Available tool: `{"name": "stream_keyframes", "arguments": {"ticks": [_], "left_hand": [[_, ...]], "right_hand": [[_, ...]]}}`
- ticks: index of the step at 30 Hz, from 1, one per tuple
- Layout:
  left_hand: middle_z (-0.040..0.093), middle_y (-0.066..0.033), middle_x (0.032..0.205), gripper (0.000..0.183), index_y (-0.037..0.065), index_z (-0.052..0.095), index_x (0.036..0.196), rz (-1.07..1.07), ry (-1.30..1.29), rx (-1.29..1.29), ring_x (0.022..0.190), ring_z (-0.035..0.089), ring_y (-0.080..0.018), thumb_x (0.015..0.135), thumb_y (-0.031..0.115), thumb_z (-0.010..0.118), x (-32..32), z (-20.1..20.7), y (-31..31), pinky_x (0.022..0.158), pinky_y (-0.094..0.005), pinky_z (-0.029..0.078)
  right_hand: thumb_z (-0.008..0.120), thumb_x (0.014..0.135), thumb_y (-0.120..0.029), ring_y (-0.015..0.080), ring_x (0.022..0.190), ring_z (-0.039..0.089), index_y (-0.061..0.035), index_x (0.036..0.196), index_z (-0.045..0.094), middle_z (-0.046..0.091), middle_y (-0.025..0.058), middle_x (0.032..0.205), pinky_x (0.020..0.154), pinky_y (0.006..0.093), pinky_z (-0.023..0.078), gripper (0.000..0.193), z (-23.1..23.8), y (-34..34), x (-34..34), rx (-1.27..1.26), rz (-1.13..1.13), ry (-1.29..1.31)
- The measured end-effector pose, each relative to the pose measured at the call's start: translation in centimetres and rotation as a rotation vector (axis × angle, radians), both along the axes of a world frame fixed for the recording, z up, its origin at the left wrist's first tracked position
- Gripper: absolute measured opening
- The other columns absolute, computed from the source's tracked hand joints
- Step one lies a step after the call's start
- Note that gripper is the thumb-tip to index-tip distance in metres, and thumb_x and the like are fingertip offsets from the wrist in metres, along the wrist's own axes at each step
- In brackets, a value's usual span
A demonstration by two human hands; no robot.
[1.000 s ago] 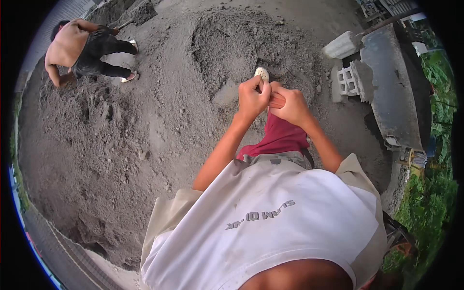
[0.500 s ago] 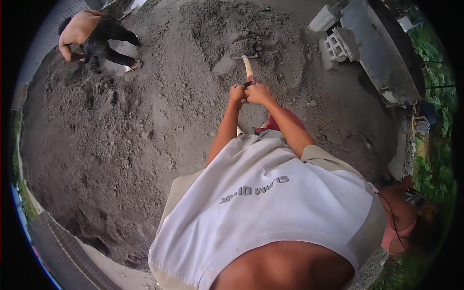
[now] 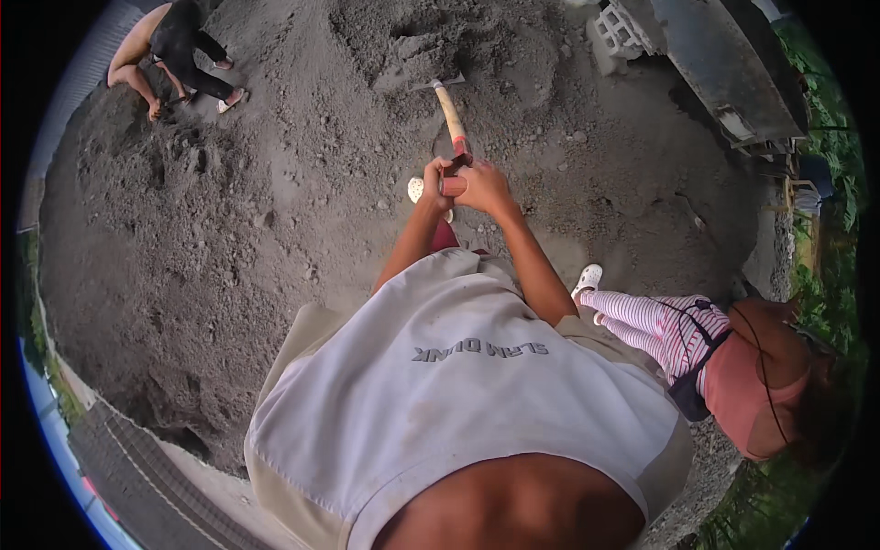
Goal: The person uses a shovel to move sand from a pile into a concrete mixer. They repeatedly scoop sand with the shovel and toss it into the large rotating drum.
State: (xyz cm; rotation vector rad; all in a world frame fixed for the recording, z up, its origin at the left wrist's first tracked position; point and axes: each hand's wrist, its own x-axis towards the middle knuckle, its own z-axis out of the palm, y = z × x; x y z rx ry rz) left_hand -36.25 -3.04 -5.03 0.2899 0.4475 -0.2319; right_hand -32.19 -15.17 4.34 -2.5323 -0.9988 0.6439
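Observation:
A shovel with a pale wooden shaft and a red grip points away from me, ahead of my body. Its blade lies mostly hidden in a heap of loose grey sand; only the straight rear edge shows where the shaft joins. My left hand is closed on the left side of the grip. Around its right side wraps my right hand, close beside the left. Both forearms reach forward from my white shirt. A light clog shows just left of my left hand.
Bent over the sand at the far left is a person in dark trousers. Another person, in a pink top and striped trousers, is close on my right. Hollow concrete blocks and a tilted metal sheet stand at the far right.
The grip has come slightly nearer my body, and more of the shaft shows. The person at far left has shifted, reaching down to the sand. More of the person on my right is visible.

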Motion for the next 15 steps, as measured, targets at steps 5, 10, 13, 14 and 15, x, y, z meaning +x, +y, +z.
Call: {"name": "stream_keyframes", "arguments": {"ticks": [5, 10, 13, 14, 15], "left_hand": [[0.057, -0.0155, 0.091, 0.04, 0.001, 0.051, 0.093, 0.068, 0.023, -0.368, 0.085, 0.055, -0.03, 0.076, 0.037, 0.047, 4.4, 3.3, -3.6, 0.082, -0.0423, 0.043], [0.055, -0.0132, 0.088, 0.044, 0.0, 0.048, 0.091, 0.036, 0.189, -0.168, 0.081, 0.056, -0.0245, 0.075, 0.041, 0.048, 10.3, 6.8, -5.9, 0.074, -0.0396, 0.045], [0.052, -0.0144, 0.092, 0.05, -0.002, 0.044, 0.097, 0.044, 0.228, -0.259, 0.084, 0.053, -0.026, 0.074, 0.042, 0.049, 14.3, 1.7, -4.3, 0.077, -0.04, 0.044], [0.051, -0.0146, 0.093, 0.052, -0.002, 0.042, 0.099, 0.027, 0.263, -0.328, 0.085, 0.052, -0.0265, 0.074, 0.043, 0.05, 15.2, -1.0, -3.9, 0.078, -0.0401, 0.043], [0.049, -0.0144, 0.091, 0.056, -0.004, 0.038, 0.101, 0.036, 0.32, -0.478, 0.086, 0.05, -0.0276, 0.074, 0.044, 0.05, 16.8, -2.0, -2.2, 0.079, -0.04, 0.042]], "right_hand": [[0.076, 0.052, -0.029, 0.0298, 0.098, 0.053, -0.0085, 0.091, 0.06, 0.056, 0.0135, 0.106, 0.094, 0.0376, 0.035, 0.047, 9.0, -3.4, 1.0, -0.145, 0.06, 0.06], [0.079, 0.057, -0.021, 0.0337, 0.113, 0.043, -0.0104, 0.132, 0.026, 0.033, 0.0178, 0.13, 0.095, 0.0513, 0.031, 0.092, 8.4, -9.0, 3.6, 0.392, -0.584, -0.298], [0.066, 0.075, -0.013, 0.0327, 0.108, 0.047, -0.0107, 0.134, 0.015, 0.035, 0.0197, 0.124, 0.083, 0.0459, 0.045, 0.078, 10.0, -9.3, 4.8, 0.849, -1.028, 0.91], [0.062, 0.078, -0.009, 0.0313, 0.106, 0.049, -0.0101, 0.134, 0.015, 0.037, 0.0186, 0.122, 0.079, 0.0434, 0.048, 0.073, 9.9, -7.5, 4.7, 0.929, -1.142, 0.925], [0.06, 0.079, -0.007, 0.0288, 0.099, 0.052, -0.0104, 0.133, 0.016, 0.039, 0.0176, 0.117, 0.077, 0.0424, 0.048, 0.07, 9.8, -6.3, 5.0, 0.972, -1.348, 0.859]]}}
